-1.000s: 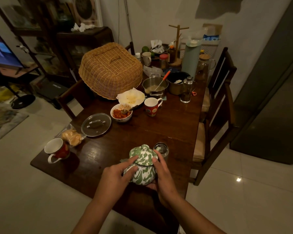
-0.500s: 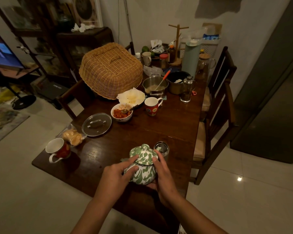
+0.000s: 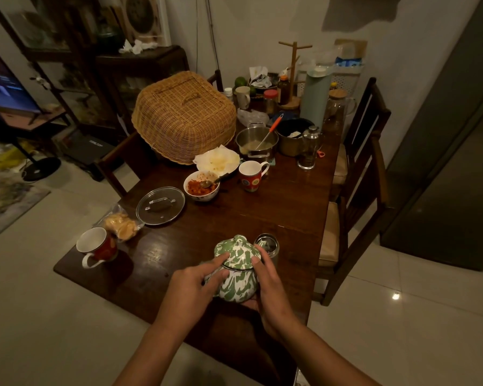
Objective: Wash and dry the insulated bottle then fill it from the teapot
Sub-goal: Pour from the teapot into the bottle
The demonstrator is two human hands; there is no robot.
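Head view: almost no change from a second ago. Left hand [image 3: 191, 285] and right hand [image 3: 271, 288] still cup the green teapot [image 3: 236, 277] on the table [image 3: 262, 213], fingers on its lid. Open steel bottle [image 3: 267, 245] just beside, at 1 o'clock. Probably about to pour.

Dim room, pale tiled floor [image 3: 402, 324], white wall [image 3: 257, 26] far. Dark wooden dining table [image 3: 290, 207], wooden chairs [image 3: 357, 207] right, glass cabinet [image 3: 67, 73] far left, TV [image 3: 0, 87] left edge.
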